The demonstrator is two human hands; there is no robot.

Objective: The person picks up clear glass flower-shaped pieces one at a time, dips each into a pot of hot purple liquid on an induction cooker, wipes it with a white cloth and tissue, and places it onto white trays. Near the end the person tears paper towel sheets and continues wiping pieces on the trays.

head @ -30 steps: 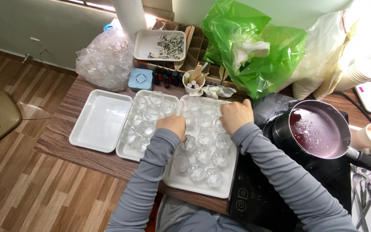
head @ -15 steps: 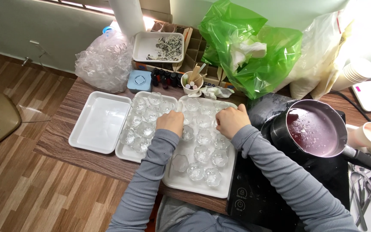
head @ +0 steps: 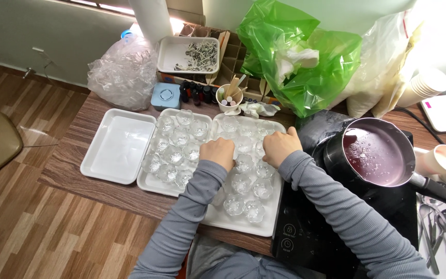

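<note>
Both hands are over the right-hand white tray (head: pixel 272 223), which holds several small clear glass cups (head: pixel 242 182). My left hand (head: pixel 218 152) is curled knuckles-up at the tray's left edge, and its fingertips are hidden. My right hand (head: pixel 280 145) is bent with its fingertips down on a small glass cup (head: pixel 260 151) in the tray's upper middle. The two hands are about one cup apart. A middle white tray (head: pixel 148 182) to the left also holds several glass cups. Further left lies an empty white tray (head: pixel 117 147).
A pot of purple liquid (head: pixel 375 155) stands on a black induction cooktop (head: pixel 305 232) to the right. Behind the trays are a green plastic bag (head: pixel 300 57), a clear plastic bag (head: pixel 125 72), a white tray of wicks (head: pixel 189 54), a blue box (head: pixel 165 96) and a cup of sticks (head: pixel 229 98). Stacked paper cups (head: pixel 424 85) and spoons (head: pixel 440 227) lie at right.
Both hands have moved slightly toward me along the right tray, and the right hand has come closer to the left. The trays and pot have not moved.
</note>
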